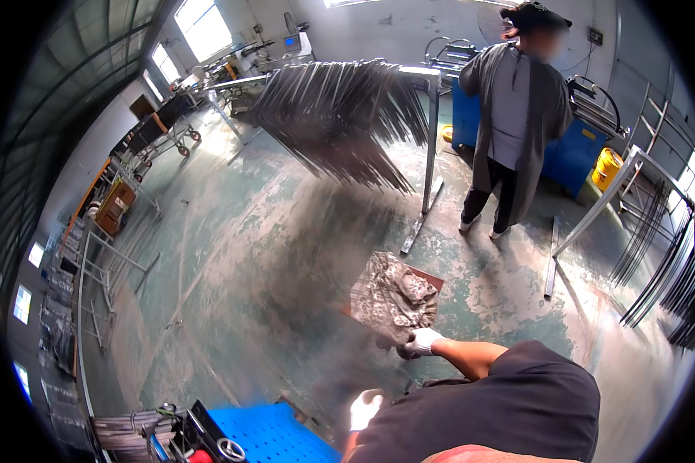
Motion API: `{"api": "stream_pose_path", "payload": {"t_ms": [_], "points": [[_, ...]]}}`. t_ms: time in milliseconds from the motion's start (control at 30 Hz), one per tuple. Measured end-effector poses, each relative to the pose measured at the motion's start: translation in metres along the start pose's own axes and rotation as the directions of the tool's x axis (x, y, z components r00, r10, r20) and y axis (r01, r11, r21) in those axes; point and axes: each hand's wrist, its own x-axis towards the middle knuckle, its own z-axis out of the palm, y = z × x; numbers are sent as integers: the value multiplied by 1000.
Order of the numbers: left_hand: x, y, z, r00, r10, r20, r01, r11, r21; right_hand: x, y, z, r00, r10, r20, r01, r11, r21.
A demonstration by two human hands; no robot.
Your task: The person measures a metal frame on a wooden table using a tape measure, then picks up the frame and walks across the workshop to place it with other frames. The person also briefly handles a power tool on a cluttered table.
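My right hand (422, 341), in a white glove, reaches forward to the near edge of a crumpled camouflage cloth (398, 297). Its fingers look curled on that edge, beside a small dark patch. Beneath the cloth, corners of a reddish-brown board (429, 278) stick out. My left hand (365, 407), also gloved in white, is lower down near my body, apart from the cloth. Its fingers are too blurred to read, and nothing can be made out in it. To its left is a blue perforated panel (266, 434).
Ahead, a metal rack (431, 139) carries many dark thin rods (340, 116). A person (513, 116) stands at blue machines (575, 158), turned away. Another frame (591, 204) with hanging rods (664, 266) is at right. A handwheel (230, 450) sits at lower left.
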Motion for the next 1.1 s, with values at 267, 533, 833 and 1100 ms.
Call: {"api": "stream_pose_path", "payload": {"t_ms": [267,533,833,1100], "points": [[156,-38,-181,993,34,-114,-21,993,115,49,-1,50,930,339,-141,-353,931,-93],[249,-57,-310,976,-69,-206,73,997,10,96,-44,87,879,476,-30,-475,870,-130],[347,-148,-367,974,-224,35,223,916,-334,291,-163,79,910,413,24,-411,909,-65],[490,-33,-520,965,-97,-242,117,991,72,499,-304,-7,945,289,-155,-299,953,-46]]}}
